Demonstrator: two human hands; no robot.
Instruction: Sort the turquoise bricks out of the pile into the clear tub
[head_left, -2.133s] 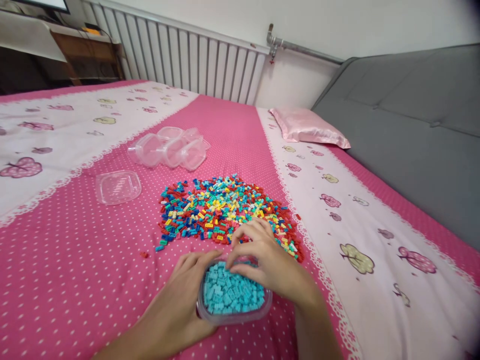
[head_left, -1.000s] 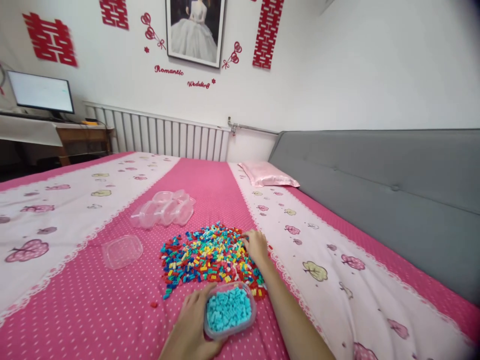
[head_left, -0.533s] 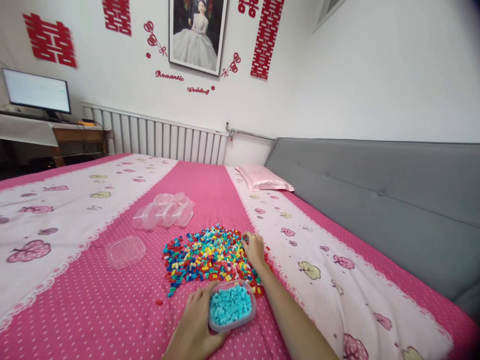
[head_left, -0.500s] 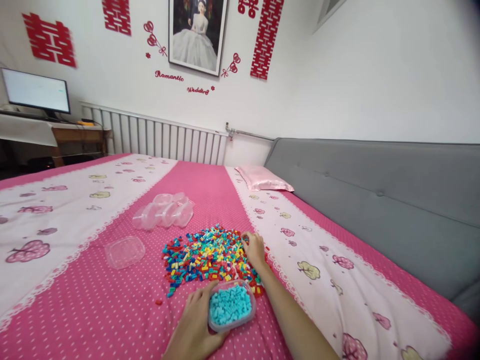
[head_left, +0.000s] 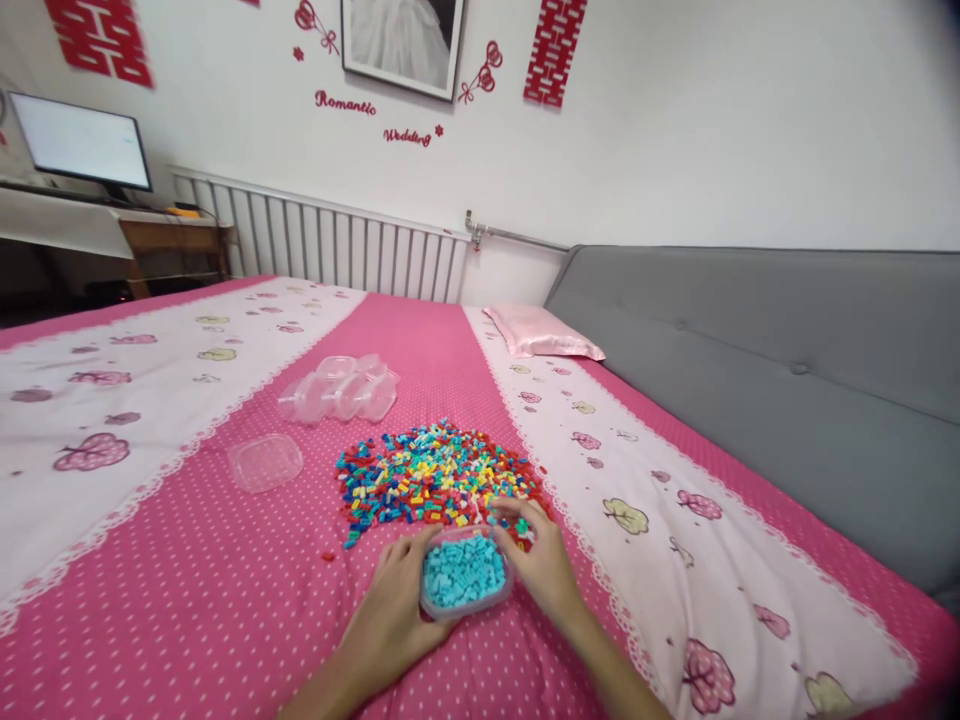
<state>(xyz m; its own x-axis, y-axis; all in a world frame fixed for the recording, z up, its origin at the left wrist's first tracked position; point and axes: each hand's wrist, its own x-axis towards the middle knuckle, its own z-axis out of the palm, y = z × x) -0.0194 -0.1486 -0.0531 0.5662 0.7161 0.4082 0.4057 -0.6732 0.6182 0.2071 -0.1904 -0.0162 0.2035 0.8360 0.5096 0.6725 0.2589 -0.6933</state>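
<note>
My left hand [head_left: 401,590] is wrapped around the left side of a small clear plastic box [head_left: 466,612], its thumb under the near edge. Light-blue toy building bricks [head_left: 463,570] fill the box. At the box's right rim is my right hand [head_left: 544,560], its thumb and curved fingers apart, with no brick visible between them. Just beyond both hands spreads a loose heap of small mixed-colour building bricks [head_left: 442,470], in red, yellow, blue, green and white.
A clear lid [head_left: 266,463] lies left of the heap on the pink dotted bedspread [head_left: 225,600]. Several clear boxes [head_left: 337,390] sit together farther back. One red brick [head_left: 328,556] lies apart. A pink pillow [head_left: 544,332] rests by the grey headboard [head_left: 750,350].
My right hand has come back from the heap's right side to the box's right rim, its fingers now apart. My left hand still holds the box. The view has tipped downward.
</note>
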